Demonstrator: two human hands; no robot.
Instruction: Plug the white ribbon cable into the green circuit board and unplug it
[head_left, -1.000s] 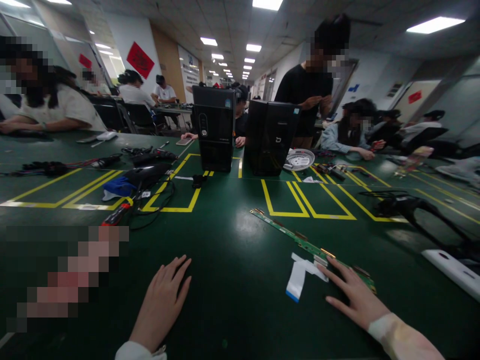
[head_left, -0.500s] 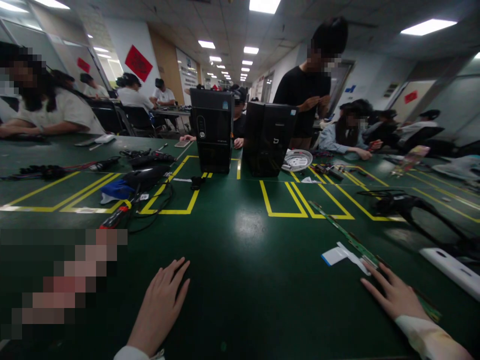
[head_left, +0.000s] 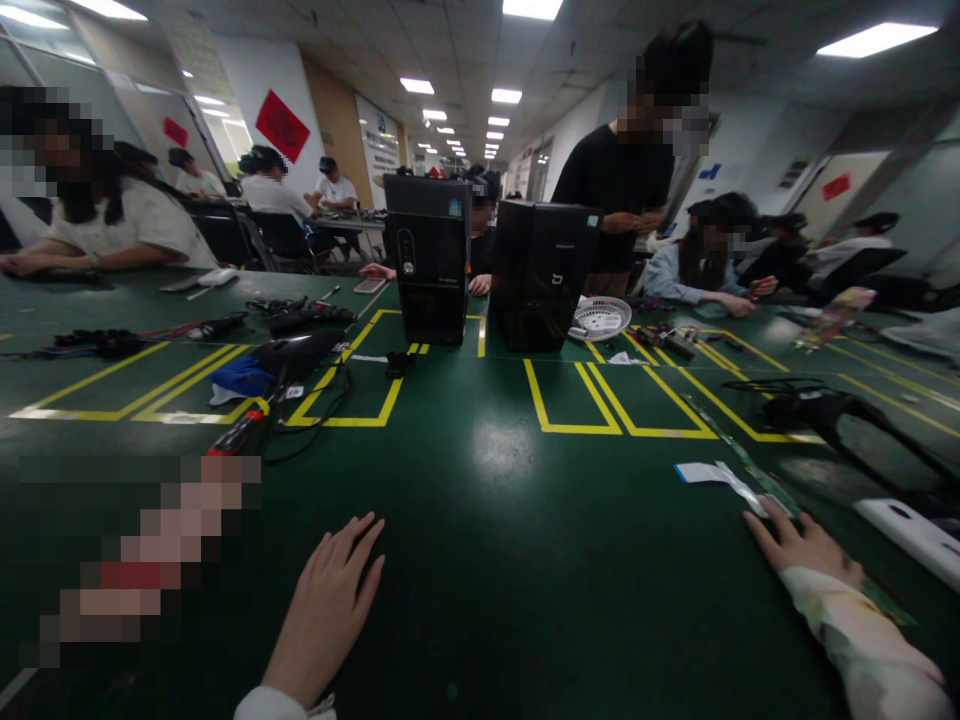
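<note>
My left hand lies palm down on the green tabletop, fingers stretched out and nothing in them. On the right, my right hand rests with spread fingers over a long, narrow green circuit board. The board runs slantwise under this hand, which covers its middle. A white flat ribbon cable with a blue end sticks out leftward from beside my right fingertips. Whether the palm presses on the board is hidden.
Two black computer towers stand across the table. Left are a red-and-black handle, cables and a pixelated patch. Right are a white device, a black frame-like part and a white basket. People sit around; one stands.
My right hand has shifted to the right, and the circuit board with its ribbon cable has slid the same way. My left hand stays in place. The view has turned slightly.
</note>
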